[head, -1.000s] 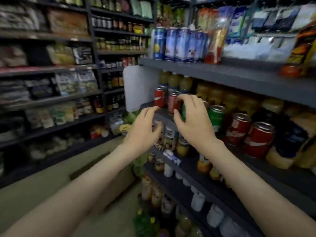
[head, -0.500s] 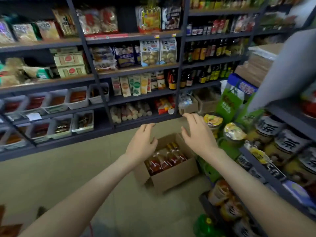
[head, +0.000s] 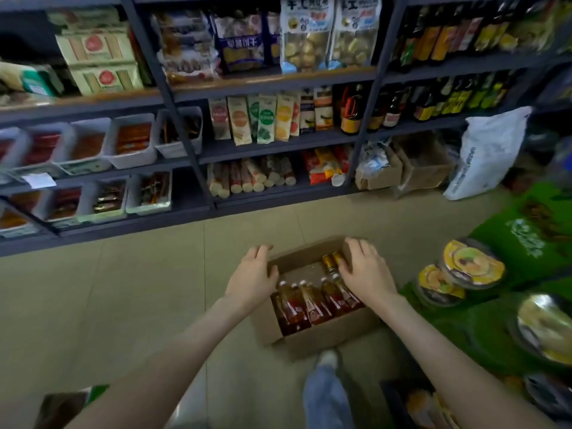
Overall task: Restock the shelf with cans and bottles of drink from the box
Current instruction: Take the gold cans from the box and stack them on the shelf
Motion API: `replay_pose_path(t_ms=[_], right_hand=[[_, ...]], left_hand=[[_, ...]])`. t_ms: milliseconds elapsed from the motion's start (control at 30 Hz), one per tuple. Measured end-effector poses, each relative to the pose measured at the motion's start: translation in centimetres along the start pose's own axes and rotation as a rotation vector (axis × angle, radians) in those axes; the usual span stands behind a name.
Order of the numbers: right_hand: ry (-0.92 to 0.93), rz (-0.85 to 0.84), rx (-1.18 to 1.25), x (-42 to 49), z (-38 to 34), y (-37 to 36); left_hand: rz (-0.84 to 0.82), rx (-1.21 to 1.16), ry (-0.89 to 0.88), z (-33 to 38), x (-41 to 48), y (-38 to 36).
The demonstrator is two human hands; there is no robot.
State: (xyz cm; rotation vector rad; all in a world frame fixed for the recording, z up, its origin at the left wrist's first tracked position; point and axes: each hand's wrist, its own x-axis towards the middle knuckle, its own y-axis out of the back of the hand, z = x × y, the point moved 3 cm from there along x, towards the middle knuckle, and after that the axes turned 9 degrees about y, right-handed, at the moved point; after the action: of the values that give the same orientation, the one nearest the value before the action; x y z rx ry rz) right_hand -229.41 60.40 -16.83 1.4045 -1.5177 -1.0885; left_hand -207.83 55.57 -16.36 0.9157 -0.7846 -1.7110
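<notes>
Fingers (head: 360, 249) of the right hand (head: 366, 274) are spread loose and flat, palm down, above the right part of the open cardboard box (head: 322, 337); they close on nothing, though whether the fingertips touch the bottle caps beneath cannot be told. Left hand (head: 252, 277) is likewise released, its fingers gently curved over the box's left rim, gripping nothing that shows. Between the two hands lie the bottles (head: 309, 300) of reddish-amber drink, packed side by side in the near half of the box, with two gold-capped bottles (head: 330, 262) further back, just beside the right hand. The far left part of the box floor is bare. Both bare forearms reach in from the lower corners.

The box sits on the beige tiled floor (head: 139, 305), and a shoe (head: 328, 357) with a jeans leg stands just at its near side. To the right, green cartons (head: 532, 243) carry round lidded bowls (head: 470, 264). Across the aisle a dark shelving unit (head: 192, 159) holds snack packets, white tubs and dark bottles; a white sack (head: 486, 153) leans at its right end.
</notes>
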Motion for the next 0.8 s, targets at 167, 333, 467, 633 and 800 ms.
replay_pose_path(t_ms=[167,333,467,633,800], right_hand=[[-0.095,-0.187,0.025,9.6,5.7,-7.1],[-0.164,-0.351,-0.02,16.3,11.5,-16.7],[-0.187,-0.443,-0.02,20.1,16.3,-28.7],[-0.217,-0.459,0.034,25.7,24.1,-45.0],[-0.349,-0.46,0.17,30.8,32.4,-57.5]], left_hand=[[-0.096,0.09,0.192,-2.3,11.4,-5.4],[-0.224,0.109,0.277,-6.1,20.4,-14.8],[-0.318,0.166,0.319,-12.0,26.9,-26.0],[-0.417,0.272,0.243,-17.9,36.8,-41.0],[-0.435,0.248,0.188,-21.6,43.0,-52.2]])
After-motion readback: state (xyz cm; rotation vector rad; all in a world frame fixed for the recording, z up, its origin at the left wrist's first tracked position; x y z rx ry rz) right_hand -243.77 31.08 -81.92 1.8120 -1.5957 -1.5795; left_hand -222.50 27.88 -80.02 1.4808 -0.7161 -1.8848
